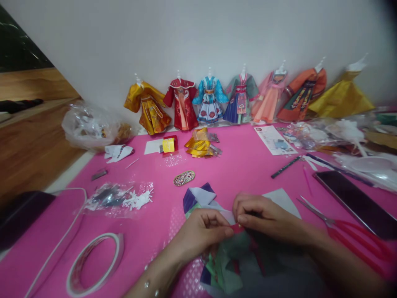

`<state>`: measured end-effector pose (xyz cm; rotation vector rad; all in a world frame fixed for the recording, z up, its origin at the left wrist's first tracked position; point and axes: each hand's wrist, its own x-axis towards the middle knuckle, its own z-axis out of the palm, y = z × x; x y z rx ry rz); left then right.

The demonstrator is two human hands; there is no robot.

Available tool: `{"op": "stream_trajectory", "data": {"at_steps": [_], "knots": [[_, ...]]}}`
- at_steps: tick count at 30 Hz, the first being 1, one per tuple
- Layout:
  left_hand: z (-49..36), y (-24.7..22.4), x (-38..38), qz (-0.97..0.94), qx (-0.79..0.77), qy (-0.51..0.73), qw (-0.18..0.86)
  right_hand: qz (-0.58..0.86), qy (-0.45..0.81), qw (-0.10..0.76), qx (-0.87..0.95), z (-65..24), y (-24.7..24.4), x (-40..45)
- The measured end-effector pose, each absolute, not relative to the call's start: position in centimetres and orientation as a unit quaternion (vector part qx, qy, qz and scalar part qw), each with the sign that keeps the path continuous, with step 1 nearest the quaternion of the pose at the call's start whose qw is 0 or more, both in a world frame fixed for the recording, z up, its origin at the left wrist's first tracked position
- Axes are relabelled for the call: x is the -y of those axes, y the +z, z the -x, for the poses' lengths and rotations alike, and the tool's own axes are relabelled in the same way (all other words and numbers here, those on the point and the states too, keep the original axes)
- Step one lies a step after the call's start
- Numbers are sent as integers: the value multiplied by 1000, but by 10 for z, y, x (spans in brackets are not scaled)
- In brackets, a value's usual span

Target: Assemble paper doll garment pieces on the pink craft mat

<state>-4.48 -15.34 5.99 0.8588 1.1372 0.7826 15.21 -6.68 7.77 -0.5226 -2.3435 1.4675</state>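
Note:
Low at the front of the pink surface, my left hand (208, 229) pinches the red trim of a small doll dress (229, 256) in grey-green, green and purple. Close beside it, my right hand (263, 213) grips the same red edge between thumb and fingers. The fingertips of both hands almost meet there. A purple, white and green piece of the cloth (200, 196) spreads out beyond my left hand. The lower part of the dress hangs toward me and is dim. A sheet of pale grey material (282, 200) lies behind my right hand.
Red-handled scissors (328, 221) and a phone (356, 203) lie at right. A tape roll (71, 277), white cable (58, 244) and bag of white pieces (114, 198) are at left. An oval bead tray (184, 178) sits mid-table. Several dressed doll forms (210, 99) line the wall.

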Motion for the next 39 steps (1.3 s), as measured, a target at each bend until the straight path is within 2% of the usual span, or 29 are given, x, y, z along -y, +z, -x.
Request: {"op": "stream_trajectory", "data": {"at_steps": [10, 16, 20, 23, 26, 33, 35, 39], "knots": [[46, 62, 153, -340, -506, 379, 696, 142, 589, 178, 776, -159, 68, 57], [50, 58, 154, -329, -457, 399, 723, 150, 590, 183, 772, -157, 71, 61], [52, 62, 153, -382, -427, 378, 727, 185, 542, 190, 798, -147, 78, 67], [51, 67, 153, -437, -453, 350, 694, 200, 501, 231, 810, -149, 84, 69], [52, 67, 154, -388, -436, 402, 705, 250, 429, 276, 823, -168, 88, 73], [60, 56, 149, -307, -406, 508, 695, 291, 269, 135, 908, -225, 67, 114], [60, 55, 147, -299, -398, 525, 691, 301, 233, 134, 915, -228, 55, 125], [59, 55, 145, -297, -378, 544, 688, 300, 194, 187, 915, -226, 35, 132]]}}
